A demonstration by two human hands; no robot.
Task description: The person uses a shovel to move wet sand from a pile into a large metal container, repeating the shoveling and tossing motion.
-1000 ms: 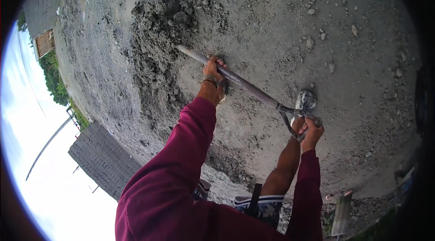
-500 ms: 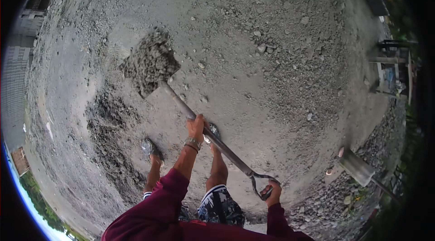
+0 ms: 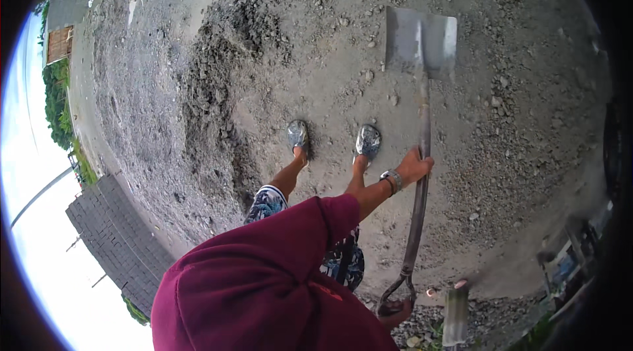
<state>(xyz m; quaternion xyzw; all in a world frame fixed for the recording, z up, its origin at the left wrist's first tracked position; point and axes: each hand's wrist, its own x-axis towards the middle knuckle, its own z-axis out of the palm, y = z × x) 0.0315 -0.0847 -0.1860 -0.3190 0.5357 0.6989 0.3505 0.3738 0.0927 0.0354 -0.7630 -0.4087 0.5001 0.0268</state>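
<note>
Shovel (image 3: 424,128) runs from 1 to 5 o'clock, bare blade (image 3: 419,39) at 1, left hand (image 3: 415,165) gripping the shaft (image 3: 415,225) at 3, right hand (image 3: 397,318) wrapped round the D-handle (image 3: 387,308) at 5; best steer left-handed, set blade angle right-handed, weight low.

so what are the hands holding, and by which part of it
A shovel: the left hand grips the shaft around its middle; the right hand, partly hidden, holds the looped handle at its end.
</note>
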